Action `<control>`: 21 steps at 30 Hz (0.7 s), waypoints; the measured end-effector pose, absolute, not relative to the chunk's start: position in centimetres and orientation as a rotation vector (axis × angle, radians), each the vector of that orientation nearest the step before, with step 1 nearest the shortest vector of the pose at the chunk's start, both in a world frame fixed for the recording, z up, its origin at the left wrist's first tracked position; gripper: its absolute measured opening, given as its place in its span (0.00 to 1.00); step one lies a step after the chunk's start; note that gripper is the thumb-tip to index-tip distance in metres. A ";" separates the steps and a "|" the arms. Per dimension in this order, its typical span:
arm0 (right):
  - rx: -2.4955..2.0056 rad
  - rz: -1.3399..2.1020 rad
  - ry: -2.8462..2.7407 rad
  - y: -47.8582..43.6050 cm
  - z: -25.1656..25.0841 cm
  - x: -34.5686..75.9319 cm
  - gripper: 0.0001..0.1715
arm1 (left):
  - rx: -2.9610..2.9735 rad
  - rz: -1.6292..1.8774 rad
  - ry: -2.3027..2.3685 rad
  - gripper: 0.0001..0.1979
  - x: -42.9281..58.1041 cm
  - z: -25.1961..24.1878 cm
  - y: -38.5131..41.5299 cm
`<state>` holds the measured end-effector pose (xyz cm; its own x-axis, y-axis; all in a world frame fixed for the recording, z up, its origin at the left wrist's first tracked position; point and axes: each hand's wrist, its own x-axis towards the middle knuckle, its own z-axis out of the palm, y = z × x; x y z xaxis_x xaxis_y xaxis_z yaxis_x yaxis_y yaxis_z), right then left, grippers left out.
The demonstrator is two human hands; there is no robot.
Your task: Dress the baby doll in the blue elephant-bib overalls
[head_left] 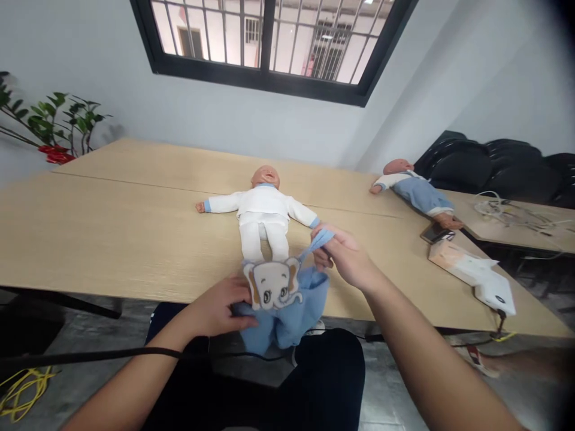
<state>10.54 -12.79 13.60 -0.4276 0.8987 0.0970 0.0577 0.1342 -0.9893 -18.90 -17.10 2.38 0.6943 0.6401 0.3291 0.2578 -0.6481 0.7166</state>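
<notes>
here, blue overalls (309, 299) with an elephant-face bib (274, 284) hang lower centre at the bench (135, 239) edge, the right hand (336, 251) pinching their strap (320, 240); the left hand (224, 305) touches their side, grip unclear. a white-clothed baby doll (264, 203) lies mid-frame.

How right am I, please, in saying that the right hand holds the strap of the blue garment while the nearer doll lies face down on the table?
Not quite: the nearer doll lies face up on the table, as the head view shows. The right hand does hold the strap of the blue garment.
</notes>
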 end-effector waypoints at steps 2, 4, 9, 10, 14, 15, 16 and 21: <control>-1.099 1.358 -1.676 -12.4 11.3 11.1 0.19 | 2.386 0.613 0.778 0.15 -18.5 2.2 -18.0; -1.277 1.268 -1.757 -12.2 9.0 11.2 0.18 | 2.469 0.518 0.871 0.15 -17.6 1.7 -18.6; -1.430 1.060 -1.943 -12.3 5.2 9.9 0.20 | 2.509 0.545 1.131 0.13 -16.1 -0.6 -19.2; -1.421 1.037 -1.958 -12.2 4.8 9.6 0.20 | 2.502 0.551 1.209 0.14 -16.1 -0.9 -19.2; -1.428 0.958 -1.871 -10.6 3.9 8.5 0.16 | 2.427 0.639 1.406 0.13 -17.2 -1.2 -18.1; -1.427 0.968 -1.809 -9.9 3.8 8.3 0.15 | 2.400 0.669 1.424 0.13 -17.6 -1.0 -17.6; -1.417 0.991 -1.741 -9.2 3.8 8.2 0.15 | 2.364 0.691 1.437 0.13 -17.8 -0.6 -17.2; -1.378 1.129 -1.482 -6.0 4.5 7.9 0.11 | 2.136 0.778 1.295 0.15 -17.9 1.4 -16.3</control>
